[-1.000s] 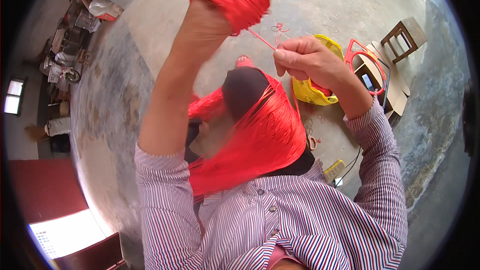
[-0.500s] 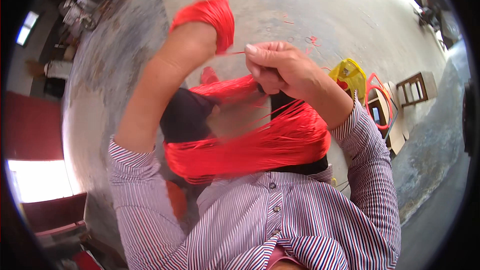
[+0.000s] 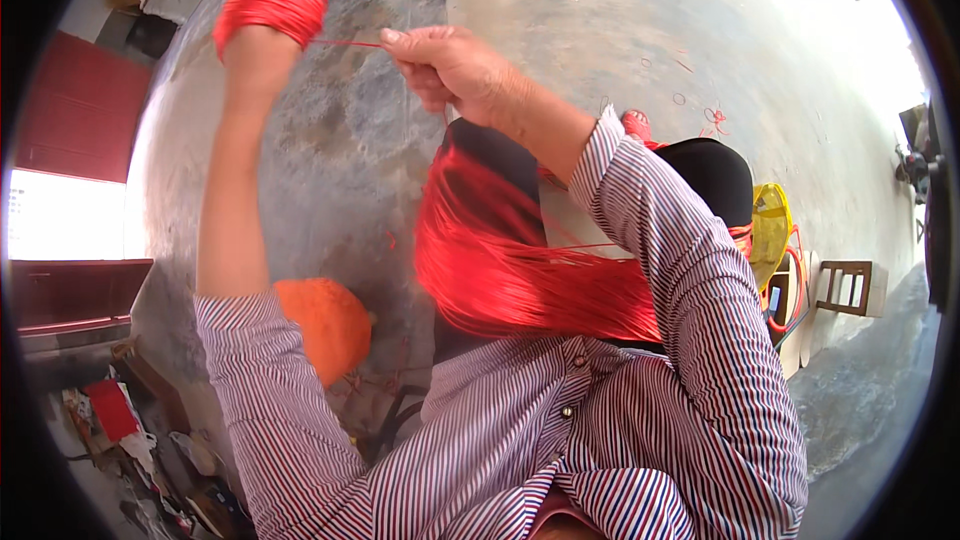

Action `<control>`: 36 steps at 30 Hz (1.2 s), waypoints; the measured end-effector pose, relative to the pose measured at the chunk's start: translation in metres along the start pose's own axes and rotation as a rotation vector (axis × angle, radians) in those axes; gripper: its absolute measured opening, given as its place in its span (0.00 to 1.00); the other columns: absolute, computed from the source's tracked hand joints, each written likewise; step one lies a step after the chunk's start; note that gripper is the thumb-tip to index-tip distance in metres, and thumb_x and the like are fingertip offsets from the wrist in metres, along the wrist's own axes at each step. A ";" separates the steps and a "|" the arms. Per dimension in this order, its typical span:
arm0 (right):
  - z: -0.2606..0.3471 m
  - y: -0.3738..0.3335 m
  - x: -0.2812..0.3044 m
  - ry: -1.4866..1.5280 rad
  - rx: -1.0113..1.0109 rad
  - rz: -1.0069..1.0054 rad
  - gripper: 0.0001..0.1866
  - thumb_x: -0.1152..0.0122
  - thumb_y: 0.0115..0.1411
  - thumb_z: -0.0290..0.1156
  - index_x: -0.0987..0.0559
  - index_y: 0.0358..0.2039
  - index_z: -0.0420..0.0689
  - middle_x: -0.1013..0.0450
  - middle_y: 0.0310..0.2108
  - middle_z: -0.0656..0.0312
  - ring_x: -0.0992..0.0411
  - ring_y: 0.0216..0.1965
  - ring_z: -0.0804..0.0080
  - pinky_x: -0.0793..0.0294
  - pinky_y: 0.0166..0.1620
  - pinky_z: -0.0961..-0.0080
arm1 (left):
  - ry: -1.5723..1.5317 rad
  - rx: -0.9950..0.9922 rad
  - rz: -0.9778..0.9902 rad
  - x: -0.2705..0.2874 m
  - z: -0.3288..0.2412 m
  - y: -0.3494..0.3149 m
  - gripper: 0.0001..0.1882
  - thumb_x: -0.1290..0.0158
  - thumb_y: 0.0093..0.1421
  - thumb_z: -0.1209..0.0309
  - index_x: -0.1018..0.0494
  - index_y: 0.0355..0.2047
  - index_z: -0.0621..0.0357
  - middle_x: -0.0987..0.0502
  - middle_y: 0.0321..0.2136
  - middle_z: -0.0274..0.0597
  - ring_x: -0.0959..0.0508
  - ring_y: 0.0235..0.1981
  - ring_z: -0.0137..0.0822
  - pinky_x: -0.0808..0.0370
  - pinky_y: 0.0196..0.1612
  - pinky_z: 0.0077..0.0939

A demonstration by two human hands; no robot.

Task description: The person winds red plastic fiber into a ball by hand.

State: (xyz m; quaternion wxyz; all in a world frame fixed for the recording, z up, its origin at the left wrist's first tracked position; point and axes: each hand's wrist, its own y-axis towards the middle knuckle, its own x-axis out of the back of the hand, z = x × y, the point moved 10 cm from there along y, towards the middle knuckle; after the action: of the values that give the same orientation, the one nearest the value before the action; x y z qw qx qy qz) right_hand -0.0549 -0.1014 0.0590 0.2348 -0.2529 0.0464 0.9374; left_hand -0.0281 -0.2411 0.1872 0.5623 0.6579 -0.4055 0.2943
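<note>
Red thread wound into a thick ball (image 3: 272, 4) covers the left hand (image 3: 262, 45), raised at eleven o'clock and hidden under the windings, so how its fingers are set cannot be told. A single taut red strand (image 3: 345, 42) runs rightward from the ball to the right hand (image 3: 450, 68) at twelve o'clock, whose fingertips pinch it closed. Below, at centre, a broad hank of loose red threads (image 3: 520, 265) lies draped across the person's dark-clad knees. At eight o'clock an orange rounded bundle (image 3: 325, 325) rests on the grey concrete floor (image 3: 620, 30); at three o'clock a yellow plastic bag (image 3: 770, 230) sits beside a wooden chair (image 3: 848, 287). Pulled too hard, the strand could snap; slackened, loops might slide off the ball or the hank tangle.
</note>
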 end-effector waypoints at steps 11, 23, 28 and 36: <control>-0.017 -0.002 0.085 -0.156 0.003 -0.125 0.18 0.49 0.62 0.46 0.22 0.33 0.43 0.27 0.28 0.64 0.29 0.32 0.76 0.31 0.36 0.77 | -0.720 -0.021 0.245 -0.021 -0.075 0.002 0.24 0.49 0.62 0.68 0.36 0.57 0.64 0.39 0.62 0.51 0.40 0.63 0.45 0.38 0.63 0.37; -0.156 -0.158 0.260 -1.891 -0.636 0.498 0.38 0.52 0.60 0.61 0.33 0.57 0.40 0.25 0.44 0.51 0.23 0.33 0.58 0.25 0.33 0.62 | -1.937 0.513 0.218 -0.129 -0.016 -0.003 0.30 0.60 0.67 0.68 0.56 0.64 0.69 0.56 0.67 0.56 0.53 0.67 0.55 0.47 0.68 0.45; -0.203 -0.265 0.225 -0.514 -1.258 -0.179 0.54 0.63 0.52 0.78 0.35 0.54 0.35 0.26 0.43 0.39 0.22 0.39 0.51 0.23 0.38 0.57 | -2.019 0.528 0.213 -0.147 -0.016 -0.009 0.28 0.54 0.65 0.69 0.47 0.60 0.72 0.47 0.64 0.59 0.42 0.63 0.58 0.42 0.66 0.46; -0.049 -0.133 0.145 -0.480 -0.361 -0.417 0.16 0.46 0.62 0.43 0.25 0.30 0.41 0.36 0.17 0.68 0.39 0.15 0.81 0.33 0.24 0.80 | -1.955 0.623 0.149 -0.144 0.000 -0.035 0.29 0.53 0.65 0.70 0.49 0.62 0.70 0.47 0.64 0.57 0.41 0.63 0.54 0.38 0.65 0.40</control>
State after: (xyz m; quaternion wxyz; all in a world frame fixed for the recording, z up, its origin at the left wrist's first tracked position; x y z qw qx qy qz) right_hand -0.0817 0.0672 -0.0513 0.3768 -0.0671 -0.2288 0.8951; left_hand -0.0696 -0.2105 0.0481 -0.2288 0.6997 -0.6315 -0.2435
